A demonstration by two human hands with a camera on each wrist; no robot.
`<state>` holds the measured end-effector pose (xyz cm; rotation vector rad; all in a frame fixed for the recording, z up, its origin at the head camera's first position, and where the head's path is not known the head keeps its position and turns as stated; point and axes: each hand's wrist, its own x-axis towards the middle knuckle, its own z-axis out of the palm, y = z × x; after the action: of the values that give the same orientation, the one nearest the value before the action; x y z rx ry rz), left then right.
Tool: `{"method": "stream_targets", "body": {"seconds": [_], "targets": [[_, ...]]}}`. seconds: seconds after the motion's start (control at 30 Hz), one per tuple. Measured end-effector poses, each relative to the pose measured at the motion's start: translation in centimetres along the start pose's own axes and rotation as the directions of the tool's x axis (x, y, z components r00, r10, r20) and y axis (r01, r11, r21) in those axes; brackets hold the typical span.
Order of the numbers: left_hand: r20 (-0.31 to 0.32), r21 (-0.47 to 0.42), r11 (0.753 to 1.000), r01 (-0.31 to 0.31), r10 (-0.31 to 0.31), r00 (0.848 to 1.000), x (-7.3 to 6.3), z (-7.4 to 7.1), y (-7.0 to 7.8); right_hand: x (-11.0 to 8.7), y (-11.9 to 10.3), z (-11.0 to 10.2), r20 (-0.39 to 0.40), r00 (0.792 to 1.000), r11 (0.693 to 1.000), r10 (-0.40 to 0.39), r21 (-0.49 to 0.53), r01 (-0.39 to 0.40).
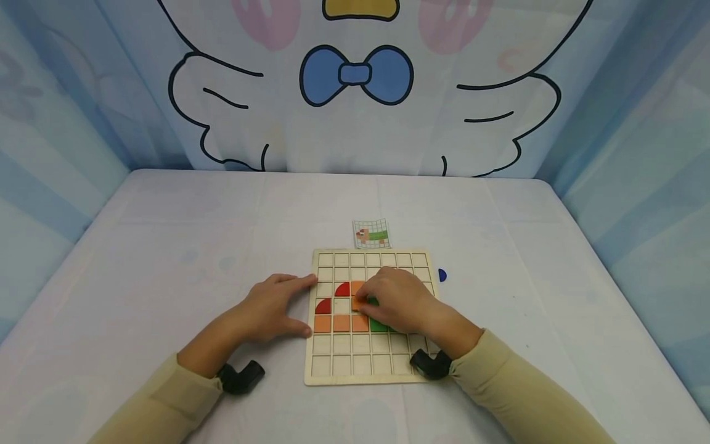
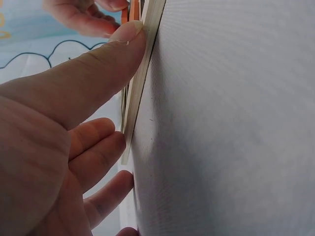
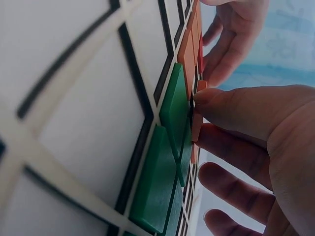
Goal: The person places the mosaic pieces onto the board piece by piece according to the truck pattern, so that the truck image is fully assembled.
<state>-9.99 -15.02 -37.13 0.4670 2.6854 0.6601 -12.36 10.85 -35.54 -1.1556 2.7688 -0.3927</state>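
A wooden grid board [image 1: 363,380] lies flat in front of me. Thumb and index finger of my right hand [image 1: 402,300] pinch an orange square tile [image 3: 197,125], tilted over the board's grid. My left hand [image 1: 269,310] rests at the left edge with its fingers spread, the thumb [image 2: 129,42] against the board's side. A row of orange tiles [image 1: 341,324] fills cells on the left, below two red quarter-round tiles [image 1: 342,289]. Green tiles [image 3: 157,182] sit in cells beneath the right hand, which partly hides them in the head view.
Behind the board lies a small picture card [image 1: 371,234] showing a gridded orange and green figure. A blue half-round piece [image 1: 442,275] is just off the board's right edge. White cloth [image 1: 194,246] covers the table, with printed curtains [image 1: 355,135] around it.
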Motion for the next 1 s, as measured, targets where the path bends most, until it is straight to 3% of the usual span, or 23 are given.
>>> {"method": "stream_targets", "body": {"seconds": [1.0], "targets": [[-0.007,0.004,1.000,0.002,-0.002,1.000,0.15,0.13,0.01,-0.25,0.02,-0.51,0.032,0.999,1.000,0.002,0.016,-0.003]]}}
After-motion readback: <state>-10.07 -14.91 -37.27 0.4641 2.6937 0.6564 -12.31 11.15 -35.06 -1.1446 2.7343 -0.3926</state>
